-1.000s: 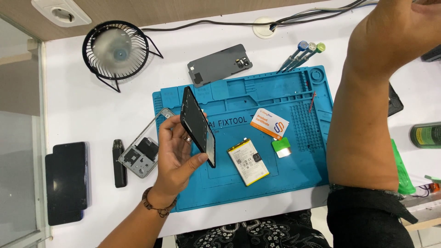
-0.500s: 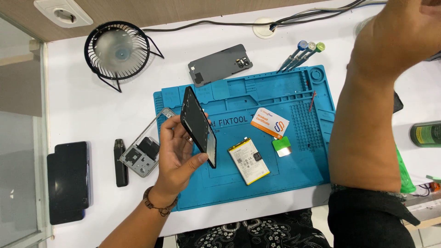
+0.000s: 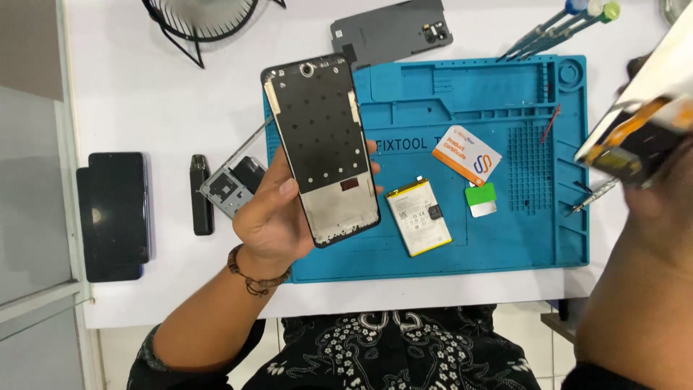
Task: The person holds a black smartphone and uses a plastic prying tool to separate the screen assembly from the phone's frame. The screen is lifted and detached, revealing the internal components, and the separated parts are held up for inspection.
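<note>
- The phone frame (image 3: 322, 148) is held up in the left hand (image 3: 278, 217), fingers wrapped round its lower edges, its bare inner face turned to the camera above the blue mat (image 3: 520, 238).
- It is gripped by the rim only, and that looks right: the inner plate is best left untouched and kept flat to the eye for checking.
- At the right edge, a flat part with orange-and-black ends (image 3: 639, 123) is held close to the camera by the right hand (image 3: 660, 198); it is blurred, and how the fingers close on it cannot be told.
- A steady hold at the frame's lower half would be judged wise, since its top end stands free.
- On the mat, a battery (image 3: 419, 217) lies just beside the frame's lower corner, with an orange-and-white card (image 3: 467, 154) and a small green tab (image 3: 480, 199) near it.
- A grey back cover (image 3: 390, 32) is seen above the mat, screwdrivers (image 3: 556, 29) at its top right, a dark phone (image 3: 115, 213) well to the left.
</note>
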